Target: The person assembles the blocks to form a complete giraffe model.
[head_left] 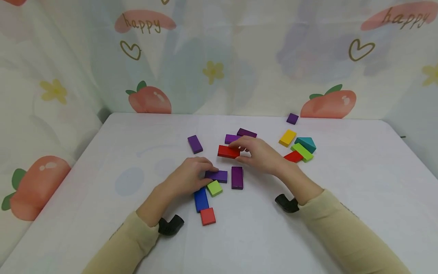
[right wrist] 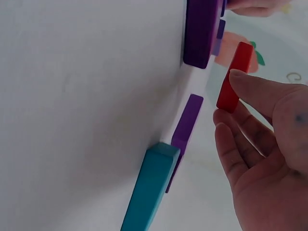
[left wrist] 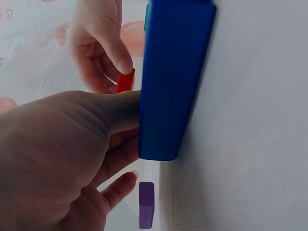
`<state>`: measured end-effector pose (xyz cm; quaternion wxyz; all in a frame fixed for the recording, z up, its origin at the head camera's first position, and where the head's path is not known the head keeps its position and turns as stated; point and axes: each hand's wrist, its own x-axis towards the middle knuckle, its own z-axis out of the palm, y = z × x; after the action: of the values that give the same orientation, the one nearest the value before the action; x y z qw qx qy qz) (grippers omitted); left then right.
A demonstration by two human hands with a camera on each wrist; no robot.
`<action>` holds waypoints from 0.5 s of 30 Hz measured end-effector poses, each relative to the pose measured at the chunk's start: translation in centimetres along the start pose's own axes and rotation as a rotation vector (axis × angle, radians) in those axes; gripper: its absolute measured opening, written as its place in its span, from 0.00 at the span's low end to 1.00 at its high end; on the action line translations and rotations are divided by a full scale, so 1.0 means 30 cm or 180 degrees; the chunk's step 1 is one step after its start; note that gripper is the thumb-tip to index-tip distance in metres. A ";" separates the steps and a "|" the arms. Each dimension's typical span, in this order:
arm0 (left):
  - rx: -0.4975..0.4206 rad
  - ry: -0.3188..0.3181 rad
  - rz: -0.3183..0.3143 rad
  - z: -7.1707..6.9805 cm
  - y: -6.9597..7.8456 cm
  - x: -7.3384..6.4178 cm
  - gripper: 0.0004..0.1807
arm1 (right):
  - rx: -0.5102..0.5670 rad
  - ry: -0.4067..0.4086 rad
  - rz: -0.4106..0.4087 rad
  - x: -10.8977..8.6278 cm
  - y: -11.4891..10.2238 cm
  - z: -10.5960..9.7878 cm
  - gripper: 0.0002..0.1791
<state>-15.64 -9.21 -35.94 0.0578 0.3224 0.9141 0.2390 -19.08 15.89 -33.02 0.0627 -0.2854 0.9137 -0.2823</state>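
Two readable words, both "happy" in brown script on coral ovals: left print (head_left: 145, 21) and right print (head_left: 400, 16) on your cloth backdrop (head_left: 253, 49).

Your right hand (head_left: 259, 154): grip pinching the red rectangular block (head_left: 224, 152) toward its right end, thumb against fingers. Block is raised off the table (head_left: 246, 236). Long axis runs left to right from your head view, free end pointing left, right end slightly nearer you. Right wrist view shows it slanting, upper end leaning right.

Your left hand (head_left: 187, 176): grip pinching the left end of the violet rectangular block (head_left: 220, 176); fingertips hidden in the left wrist view. Long axis also left to right, free end pointing right, toward the dark purple block (head_left: 237, 178), just apart. That one's long axis points away from you.

Nearer you: lime square block (head_left: 215, 188) beside the violet one; blue block (head_left: 201, 201), long axis running roughly toward you; red square block (head_left: 208, 217) at its near end.

Right cluster: yellow block (head_left: 287, 137), teal triangular block (head_left: 307, 144), lime rectangular block (head_left: 302, 152) lying slantwise.
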 end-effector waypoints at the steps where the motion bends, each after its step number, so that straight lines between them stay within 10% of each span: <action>1: -0.0005 -0.0010 0.0011 0.001 0.005 -0.005 0.17 | 0.0000 -0.0034 -0.0016 0.002 -0.005 0.005 0.23; 8: 0.0019 0.0001 0.0098 0.006 0.023 -0.034 0.18 | -0.0095 -0.0252 -0.0114 0.029 -0.040 0.040 0.21; 15: -0.0017 0.0461 0.0244 0.002 0.002 -0.059 0.16 | -0.0047 -0.0428 -0.0169 0.045 -0.060 0.069 0.21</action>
<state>-14.20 -10.22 -36.05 -0.0169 0.3389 0.9022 0.2662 -18.75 12.93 -33.69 0.1143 -0.3284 0.9016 -0.2573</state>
